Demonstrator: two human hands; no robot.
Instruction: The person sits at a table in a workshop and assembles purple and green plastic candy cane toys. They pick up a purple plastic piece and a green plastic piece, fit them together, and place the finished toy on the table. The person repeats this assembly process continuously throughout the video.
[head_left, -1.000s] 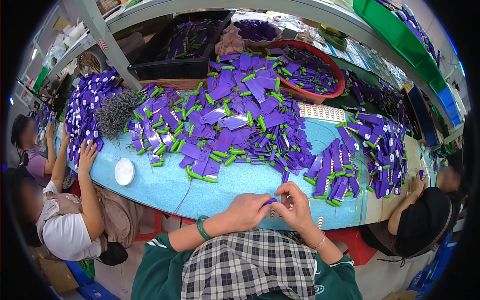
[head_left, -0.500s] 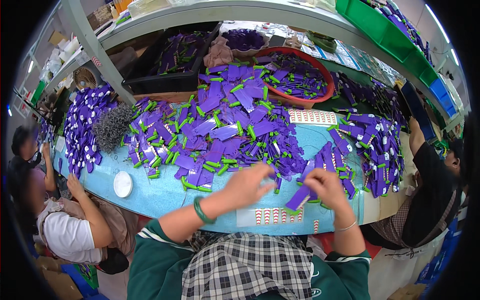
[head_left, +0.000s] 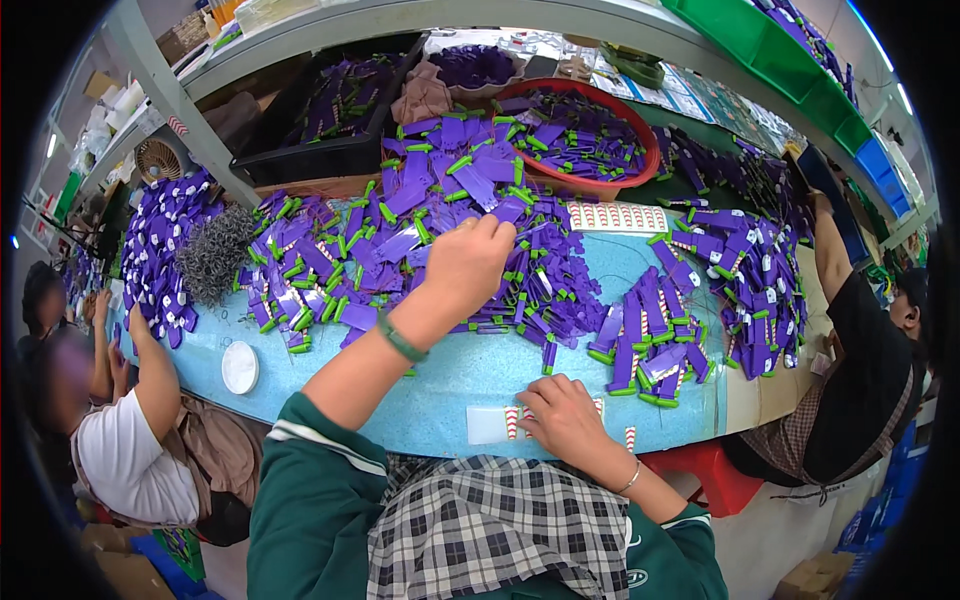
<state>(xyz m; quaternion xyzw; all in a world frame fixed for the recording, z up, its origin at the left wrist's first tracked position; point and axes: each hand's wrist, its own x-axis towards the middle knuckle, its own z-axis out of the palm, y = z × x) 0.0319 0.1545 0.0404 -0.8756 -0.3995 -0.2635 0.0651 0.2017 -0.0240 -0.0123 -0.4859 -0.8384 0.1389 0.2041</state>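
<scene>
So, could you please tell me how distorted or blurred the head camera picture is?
Head view: strong fisheye, the shelf rail and blue table edge bow, black corners; left hand on the purple pieces is sharp; lighting even, no harsh glare.

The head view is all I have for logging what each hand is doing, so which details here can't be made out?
- Left hand: its fingertips are sunk in the purple-and-green pile; whether they grip a piece is hidden.
- Right hand: it covers much of the striped sticker sheet.
- Black tray: shelf shadow blurs its contents.
- Co-worker at the right rim: hands cut off by fisheye edge.
</scene>
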